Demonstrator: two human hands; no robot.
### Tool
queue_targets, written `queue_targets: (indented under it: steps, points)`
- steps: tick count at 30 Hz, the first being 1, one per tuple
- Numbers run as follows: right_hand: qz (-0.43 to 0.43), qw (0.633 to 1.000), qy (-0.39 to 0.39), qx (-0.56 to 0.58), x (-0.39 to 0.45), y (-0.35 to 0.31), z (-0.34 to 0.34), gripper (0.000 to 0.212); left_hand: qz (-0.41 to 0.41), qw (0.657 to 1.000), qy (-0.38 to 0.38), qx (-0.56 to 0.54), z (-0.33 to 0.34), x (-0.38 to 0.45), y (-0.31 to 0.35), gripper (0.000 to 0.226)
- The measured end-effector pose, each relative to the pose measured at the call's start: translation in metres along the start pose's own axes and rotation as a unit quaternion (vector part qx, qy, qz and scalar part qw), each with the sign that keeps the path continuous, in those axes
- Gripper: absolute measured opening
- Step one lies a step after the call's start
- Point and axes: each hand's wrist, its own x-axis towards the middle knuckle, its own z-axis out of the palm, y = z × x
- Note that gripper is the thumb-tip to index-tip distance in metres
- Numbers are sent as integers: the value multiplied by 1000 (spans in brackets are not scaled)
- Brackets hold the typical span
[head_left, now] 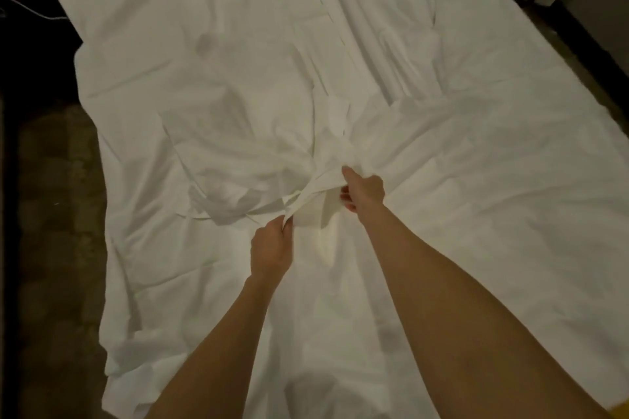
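White sheet (340, 61) spread over whole bed, bunched mid-near. Left hand (271, 248) pinches fold edge, right hand (364, 190) curled round bunch just beyond. Looks light, floppy, bit slippery; grab hems or corners, not middle.

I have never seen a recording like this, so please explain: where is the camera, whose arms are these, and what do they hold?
There is no machine here. A person wears one wide-angle camera on the head, looking forward and down, so the two bare arms are that person's own. A large wrinkled white cloth sheet lies spread over a long surface, probably a bed. The left hand pinches a bunched fold of this sheet; the right hand, slightly farther away, grips a gathered part beside it. A dark patterned floor shows at the left.
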Motion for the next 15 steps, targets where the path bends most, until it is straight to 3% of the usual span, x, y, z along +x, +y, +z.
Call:
queue_targets:
  steps: [1,2,5,8,11,15]
  points:
    - [-46,998,15,-39,1,-1,4,22,-9,1000,-2,-2,0,0,-1,36]
    - [-93,993,24,-73,-2,-3,11,24,-23,1000,-5,-9,0,1,-3,38]
    - [-173,980,-21,-100,-16,-20,41,20,-61,997,11,-37,-6,5,-12,45]
    - [-195,974,-88,-69,-26,-42,82,9,-96,992,45,-65,-17,15,-26,53]
    - [-196,973,-108,-57,-28,-60,116,24,-91,991,55,-85,-30,29,-35,51]
    - [-222,963,-135,-67,-21,-67,140,17,-100,985,78,-120,-46,50,-41,50]
